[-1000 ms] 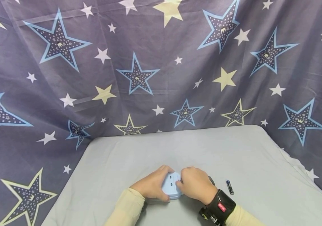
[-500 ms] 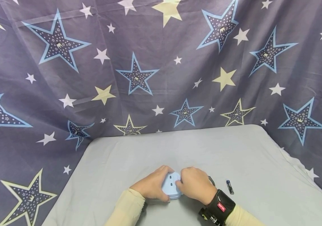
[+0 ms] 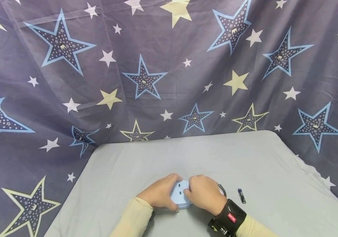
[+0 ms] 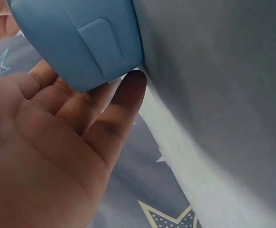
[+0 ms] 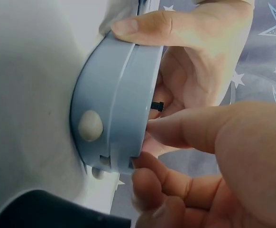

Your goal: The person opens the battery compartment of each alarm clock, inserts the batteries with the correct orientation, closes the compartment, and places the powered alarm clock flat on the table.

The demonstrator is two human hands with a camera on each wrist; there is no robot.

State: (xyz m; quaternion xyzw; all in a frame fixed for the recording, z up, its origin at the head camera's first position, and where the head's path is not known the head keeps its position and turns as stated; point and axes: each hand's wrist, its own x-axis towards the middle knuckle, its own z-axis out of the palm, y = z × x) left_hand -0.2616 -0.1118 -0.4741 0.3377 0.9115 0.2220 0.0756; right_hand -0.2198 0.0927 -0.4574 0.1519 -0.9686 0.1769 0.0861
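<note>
A light blue alarm clock (image 3: pixel 182 197) lies with its back up on the table, two small black knobs showing on that face. My left hand (image 3: pixel 162 192) grips it from the left, thumb on the near side and fingers round the far side. From the right, my right hand (image 3: pixel 206 192) holds the clock's edge with curled fingers. In the right wrist view its thumb (image 5: pixel 176 127) presses the back, close to a black knob (image 5: pixel 158 106), while a fingertip sits at a notch in the rim. White round feet (image 5: pixel 90 126) stick out of the side. The right hand hides part of the back.
A dark battery (image 3: pixel 241 196) lies on the grey cloth-covered table (image 3: pixel 145 161), right of the right hand. Behind that hand, part of a dark curved rim (image 3: pixel 222 190) shows; the rest is hidden. A star-patterned curtain (image 3: pixel 169 82) hangs behind the table and at its sides.
Both hands and the clock stay nearly in place. The right hand has shifted very slightly, and a little more of the dark curved rim shows beside it.
</note>
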